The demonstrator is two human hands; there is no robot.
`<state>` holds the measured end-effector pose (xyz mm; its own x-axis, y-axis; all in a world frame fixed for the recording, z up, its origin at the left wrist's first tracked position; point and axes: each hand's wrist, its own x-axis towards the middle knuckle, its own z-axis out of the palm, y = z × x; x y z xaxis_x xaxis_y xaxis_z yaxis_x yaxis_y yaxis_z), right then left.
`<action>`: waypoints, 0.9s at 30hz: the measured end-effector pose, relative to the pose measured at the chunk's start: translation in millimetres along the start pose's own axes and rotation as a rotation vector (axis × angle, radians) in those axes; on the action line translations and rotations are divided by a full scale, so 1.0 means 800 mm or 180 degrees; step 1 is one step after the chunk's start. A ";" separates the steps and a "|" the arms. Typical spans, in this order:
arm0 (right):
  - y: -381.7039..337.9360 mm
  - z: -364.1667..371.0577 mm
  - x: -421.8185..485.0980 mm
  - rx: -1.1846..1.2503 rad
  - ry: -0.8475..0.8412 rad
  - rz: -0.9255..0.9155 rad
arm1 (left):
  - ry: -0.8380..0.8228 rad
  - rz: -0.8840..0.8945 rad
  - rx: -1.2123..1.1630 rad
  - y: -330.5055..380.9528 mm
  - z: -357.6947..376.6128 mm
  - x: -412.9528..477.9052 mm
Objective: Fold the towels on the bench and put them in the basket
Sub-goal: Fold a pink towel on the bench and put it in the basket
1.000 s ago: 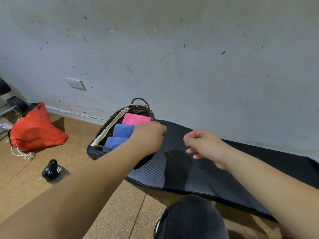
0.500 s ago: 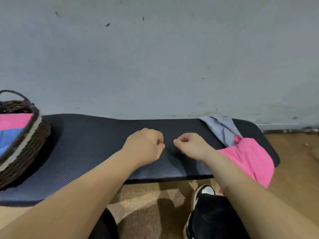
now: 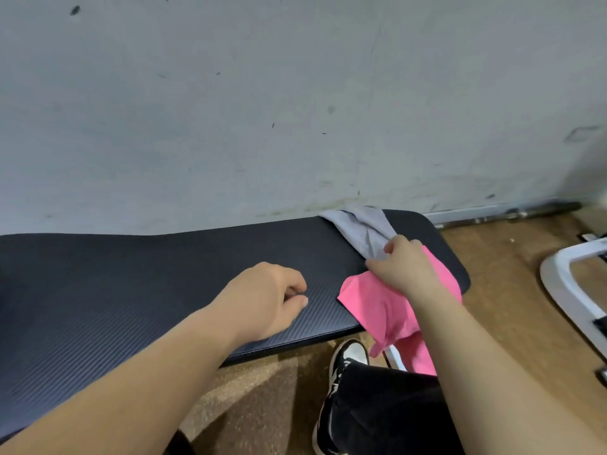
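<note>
Pink cloth first: the pink towel (image 3: 371, 310) spills off the near edge of the bench (image 3: 164, 274), part of it hanging toward the floor, so I judge a careless tug could drop it altogether. My left hand (image 3: 266, 297) sits over the bench pad, fingers loosely curled, empty. Further on, my right hand (image 3: 407, 270) lies on the pink towel, fingers gripping the cloth where it meets the grey towel (image 3: 364, 231) by the wall. Lifting from there may drag both up together. Whether grey is caught too, I cannot tell. The basket is out of view.
</note>
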<state>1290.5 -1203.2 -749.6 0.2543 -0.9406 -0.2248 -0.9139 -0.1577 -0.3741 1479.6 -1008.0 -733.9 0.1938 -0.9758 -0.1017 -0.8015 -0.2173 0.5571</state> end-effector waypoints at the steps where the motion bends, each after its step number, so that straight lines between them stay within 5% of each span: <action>1: 0.007 0.001 0.000 0.0139 0.0050 0.0016 | -0.0008 -0.0017 -0.0036 0.001 0.001 0.001; 7: 0.034 -0.012 0.008 0.0346 0.0384 0.0338 | -0.0026 -0.0055 -0.0167 0.003 0.007 0.002; 10: 0.054 -0.018 0.014 0.0016 0.0101 0.0643 | -0.0074 -0.0062 -0.0214 0.005 0.010 0.003; 20: 0.088 -0.063 -0.018 0.0347 0.0576 0.0522 | -0.0237 0.0043 -0.0169 0.021 0.027 0.016; 24: 0.069 -0.094 -0.048 0.0945 0.0637 0.0296 | -0.0274 0.0009 -0.0198 0.035 0.027 0.012; 27: 0.030 -0.100 -0.085 0.2021 0.0209 -0.0175 | -0.0045 0.0024 -0.0676 0.048 0.022 0.005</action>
<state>1226.2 -1167.3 -671.6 0.2571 -0.9559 -0.1422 -0.5295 -0.0163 -0.8481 1439.4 -1020.7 -727.7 0.1791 -0.9779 -0.1076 -0.6655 -0.2009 0.7189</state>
